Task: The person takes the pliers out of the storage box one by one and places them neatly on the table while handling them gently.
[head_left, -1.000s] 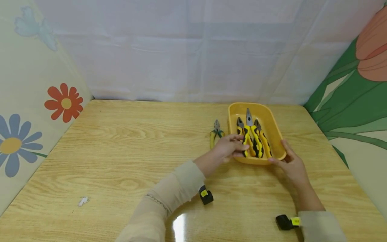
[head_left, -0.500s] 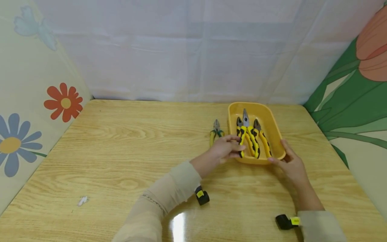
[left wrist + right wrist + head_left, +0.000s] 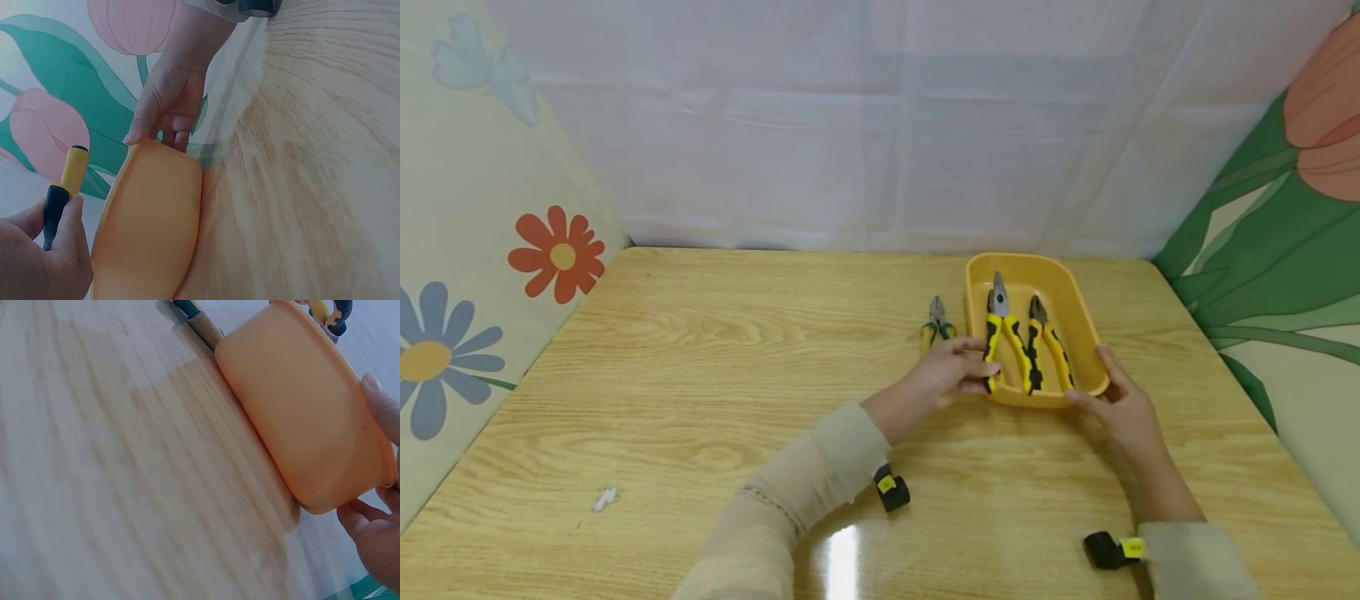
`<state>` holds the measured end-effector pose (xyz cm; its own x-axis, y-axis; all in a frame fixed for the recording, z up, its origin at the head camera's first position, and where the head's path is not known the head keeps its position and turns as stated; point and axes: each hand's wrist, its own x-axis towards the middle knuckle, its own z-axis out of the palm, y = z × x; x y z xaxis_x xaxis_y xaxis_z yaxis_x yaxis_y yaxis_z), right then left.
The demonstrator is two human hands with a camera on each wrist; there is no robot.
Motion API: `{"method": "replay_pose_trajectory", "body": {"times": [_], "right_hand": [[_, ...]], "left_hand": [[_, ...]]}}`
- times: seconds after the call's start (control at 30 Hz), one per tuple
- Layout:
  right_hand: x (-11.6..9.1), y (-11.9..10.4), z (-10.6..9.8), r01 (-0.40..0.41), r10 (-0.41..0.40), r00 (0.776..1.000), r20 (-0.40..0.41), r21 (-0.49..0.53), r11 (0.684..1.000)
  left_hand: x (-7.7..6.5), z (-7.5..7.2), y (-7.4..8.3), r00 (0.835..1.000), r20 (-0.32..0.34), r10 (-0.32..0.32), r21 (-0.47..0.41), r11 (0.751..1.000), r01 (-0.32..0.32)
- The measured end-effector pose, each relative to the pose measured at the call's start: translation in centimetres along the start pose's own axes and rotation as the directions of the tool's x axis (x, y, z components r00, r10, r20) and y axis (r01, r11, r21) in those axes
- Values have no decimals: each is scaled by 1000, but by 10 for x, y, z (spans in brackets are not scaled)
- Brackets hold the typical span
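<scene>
My left hand point(image 3: 946, 367) pinches one yellow-and-black handle of the long-nose pliers point(image 3: 1000, 302), which point away from me inside the yellow plastic basin point(image 3: 1078, 304). In the left wrist view that handle point(image 3: 75, 170) sticks up between thumb and fingers. Mostly hidden beneath these pliers, at the left wall, is another pair. A third pair of yellow-and-black pliers point(image 3: 1054, 350) lies to the right in the basin. With thumb on the rim and fingers below, my right hand point(image 3: 1123, 414) grips the basin's near right corner; the right wrist view shows the basin's outer side point(image 3: 300, 412).
Pliers with green-and-yellow handles point(image 3: 937, 315) lie on the wooden table point(image 3: 737, 375), just left of the basin and partly behind my left hand. A small white scrap point(image 3: 606, 499) is at the front left. A white cloth backdrop and painted side panels enclose the table.
My left hand has shifted slightly left with the long-nose pliers, which now cover most of the leftmost pair. The right hand and the basin have stayed in place.
</scene>
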<state>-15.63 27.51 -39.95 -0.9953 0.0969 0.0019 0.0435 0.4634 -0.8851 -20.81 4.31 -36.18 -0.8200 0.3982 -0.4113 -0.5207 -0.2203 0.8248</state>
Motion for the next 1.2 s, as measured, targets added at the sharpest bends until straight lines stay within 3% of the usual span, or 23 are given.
{"method": "replay_pose_trajectory", "body": {"times": [1.2], "right_hand": [[-1,0,1,-10,10,1000,-5,1,1000]], "left_hand": [[-10,-25,-1,1000,-29,10,24,1000,-9]]}}
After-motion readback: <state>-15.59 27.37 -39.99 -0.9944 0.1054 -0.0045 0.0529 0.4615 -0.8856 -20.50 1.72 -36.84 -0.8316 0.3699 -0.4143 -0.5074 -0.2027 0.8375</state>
